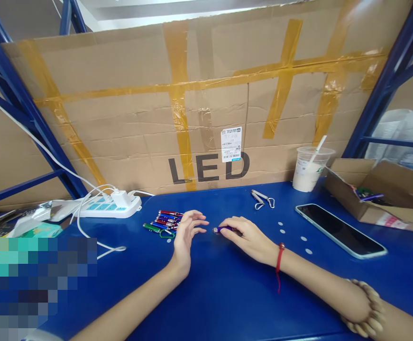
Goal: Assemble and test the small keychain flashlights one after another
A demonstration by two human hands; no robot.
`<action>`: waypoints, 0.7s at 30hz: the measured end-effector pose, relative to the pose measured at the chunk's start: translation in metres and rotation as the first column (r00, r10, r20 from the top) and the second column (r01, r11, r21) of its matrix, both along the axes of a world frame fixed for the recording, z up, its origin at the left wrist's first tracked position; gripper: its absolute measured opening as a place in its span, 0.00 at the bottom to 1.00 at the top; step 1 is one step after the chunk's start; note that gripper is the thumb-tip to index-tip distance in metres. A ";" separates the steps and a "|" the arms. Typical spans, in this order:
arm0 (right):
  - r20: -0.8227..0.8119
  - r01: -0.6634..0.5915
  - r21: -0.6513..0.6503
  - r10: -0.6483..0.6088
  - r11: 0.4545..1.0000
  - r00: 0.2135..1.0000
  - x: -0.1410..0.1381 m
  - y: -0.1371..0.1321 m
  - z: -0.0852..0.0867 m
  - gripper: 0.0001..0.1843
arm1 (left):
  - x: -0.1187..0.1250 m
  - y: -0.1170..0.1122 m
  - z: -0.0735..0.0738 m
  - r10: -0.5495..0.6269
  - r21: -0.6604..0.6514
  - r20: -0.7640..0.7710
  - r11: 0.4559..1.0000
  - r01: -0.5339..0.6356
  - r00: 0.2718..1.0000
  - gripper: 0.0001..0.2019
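Observation:
My right hand point(246, 237) rests on the blue table point(227, 293) with its fingers closed round a small purple keychain flashlight point(221, 229), whose tip pokes out to the left. My left hand point(187, 233) hovers just left of that tip, fingers spread and slightly curled, holding nothing. A pile of several small coloured keychain flashlights point(163, 221) lies beside my left hand, red, blue and green ones with carabiner clips. A silver flashlight with clips point(262, 199) lies farther back on the right.
A white power strip point(112, 204) with cables sits at back left. A plastic cup with a straw point(309, 169), a phone point(339, 230) lying face up and an open cardboard box point(377, 196) stand on the right. Small white discs point(281, 227) dot the table. A taped cardboard wall marked LED rises behind.

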State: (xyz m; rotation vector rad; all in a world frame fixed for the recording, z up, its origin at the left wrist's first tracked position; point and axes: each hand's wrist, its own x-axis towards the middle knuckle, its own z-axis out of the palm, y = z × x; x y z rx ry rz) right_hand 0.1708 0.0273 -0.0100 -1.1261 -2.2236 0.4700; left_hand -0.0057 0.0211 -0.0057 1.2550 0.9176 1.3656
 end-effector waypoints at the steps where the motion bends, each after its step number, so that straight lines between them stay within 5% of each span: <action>1: 0.004 -0.008 0.002 0.008 1.000 1.000 0.000 0.001 -0.001 0.19 | 0.000 -0.001 0.001 -0.022 0.017 -0.001 1.000 0.022 1.000 0.16; 7: -0.072 -0.055 -0.055 0.050 0.997 0.996 0.001 0.001 -0.003 0.16 | 0.004 -0.005 -0.003 -0.114 0.042 -0.092 0.992 0.118 0.989 0.17; 21: 0.010 0.001 0.022 -0.001 1.000 1.000 0.004 0.006 -0.007 0.20 | 0.004 -0.003 -0.003 -0.079 -0.012 -0.042 0.997 0.079 0.996 0.16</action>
